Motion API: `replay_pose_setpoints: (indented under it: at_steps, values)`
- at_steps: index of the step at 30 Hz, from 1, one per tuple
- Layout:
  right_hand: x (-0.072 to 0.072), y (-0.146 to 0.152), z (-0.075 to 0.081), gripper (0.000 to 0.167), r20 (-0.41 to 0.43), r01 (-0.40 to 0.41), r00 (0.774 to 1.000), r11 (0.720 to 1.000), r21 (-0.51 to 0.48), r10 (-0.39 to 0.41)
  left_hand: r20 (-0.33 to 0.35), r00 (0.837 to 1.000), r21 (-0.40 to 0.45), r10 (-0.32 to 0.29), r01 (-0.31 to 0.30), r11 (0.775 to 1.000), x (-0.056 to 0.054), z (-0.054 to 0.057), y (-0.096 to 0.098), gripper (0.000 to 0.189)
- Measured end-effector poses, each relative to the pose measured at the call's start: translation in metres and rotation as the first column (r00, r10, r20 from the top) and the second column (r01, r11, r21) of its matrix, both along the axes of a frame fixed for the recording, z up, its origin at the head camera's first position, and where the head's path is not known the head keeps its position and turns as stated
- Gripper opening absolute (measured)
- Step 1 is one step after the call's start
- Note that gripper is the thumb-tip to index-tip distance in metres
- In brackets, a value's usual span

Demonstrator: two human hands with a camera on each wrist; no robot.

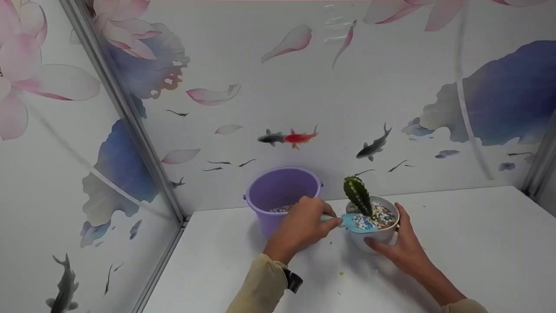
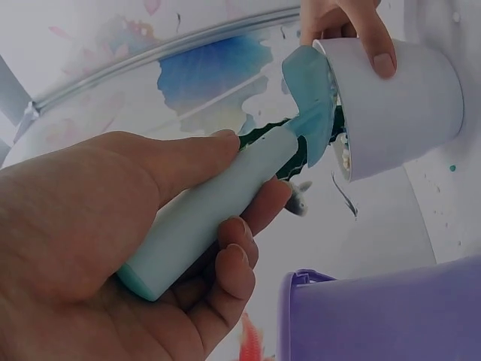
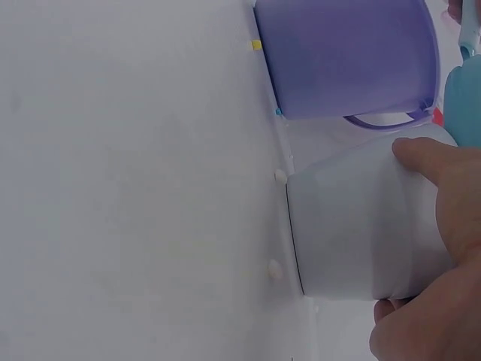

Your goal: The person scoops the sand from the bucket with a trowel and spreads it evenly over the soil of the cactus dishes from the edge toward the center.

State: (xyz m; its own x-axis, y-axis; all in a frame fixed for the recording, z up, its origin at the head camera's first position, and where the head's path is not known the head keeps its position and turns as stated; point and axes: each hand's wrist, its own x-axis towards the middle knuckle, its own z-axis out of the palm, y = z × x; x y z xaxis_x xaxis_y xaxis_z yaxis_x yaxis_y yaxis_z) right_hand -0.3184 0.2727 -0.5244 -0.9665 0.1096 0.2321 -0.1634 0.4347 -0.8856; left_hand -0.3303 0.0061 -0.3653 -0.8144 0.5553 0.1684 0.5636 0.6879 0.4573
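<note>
My left hand [image 1: 304, 226] grips the pale handle [image 2: 218, 207] of a small toy shovel, fingers wrapped round it. The blue blade of the shovel [image 1: 349, 227], carrying colored pebbles [image 1: 362, 222], lies over the near rim of a white flowerpot [image 1: 378, 236]. In the pot a green cactus [image 1: 358, 195] leans left above more multicolored pebbles [image 1: 384, 214]. My right hand [image 1: 406, 250] holds the pot from the right, thumb on its near side. In the right wrist view the pot [image 3: 353, 226] stands upright on the table; part of that hand runs out of frame.
A purple bucket [image 1: 266, 221] with pebbles low inside stands left of the pot, partly behind my left hand. Stray pebbles [image 1: 341, 273] dot the white table [image 1: 208, 269]. Behind rises a wall panel [image 1: 282, 100] printed with fish and petals, joined to another by a metal post [image 1: 126, 108].
</note>
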Motion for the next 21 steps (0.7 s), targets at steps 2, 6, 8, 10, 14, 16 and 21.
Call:
replay_pose_setpoints:
  at_steps: [2, 6, 8, 10, 14, 16, 21]
  values:
    - [0.000, 0.001, 0.000, 0.139, 0.000, -0.004, 1.000, 1.000, 0.002, 0.004, -0.001, 1.000, -0.001, -0.005, 0.005, 1.000, -0.001, -0.001, 0.000, 0.023]
    - [0.001, 0.002, -0.001, 0.137, 0.002, -0.010, 1.000, 1.000, 0.011, 0.010, 0.013, 1.000, 0.014, -0.019, 0.018, 1.000, -0.002, -0.003, 0.000, 0.023]
    - [0.000, 0.003, -0.001, 0.137, 0.001, -0.012, 1.000, 1.000, 0.012, 0.012, 0.016, 0.999, 0.027, -0.031, 0.031, 0.999, -0.003, -0.005, -0.001, 0.023]
    - [0.000, 0.004, -0.001, 0.137, -0.001, -0.012, 1.000, 1.000, 0.011, 0.012, 0.012, 0.999, 0.039, -0.043, 0.043, 0.998, -0.004, -0.006, -0.001, 0.023]
    - [0.001, 0.003, -0.001, 0.138, 0.010, -0.006, 1.000, 1.000, 0.015, 0.006, 0.004, 0.999, 0.058, -0.053, 0.053, 0.997, -0.005, -0.012, 0.001, 0.022]
    - [0.001, 0.003, -0.001, 0.138, 0.022, -0.002, 1.000, 1.000, 0.021, 0.001, 0.017, 0.999, 0.073, -0.047, 0.046, 0.996, -0.006, -0.015, 0.001, 0.022]
    - [0.000, 0.002, -0.001, 0.139, 0.049, 0.005, 0.999, 0.999, 0.032, -0.007, 0.051, 0.998, 0.122, -0.046, 0.040, 0.992, -0.008, -0.024, 0.002, 0.019]
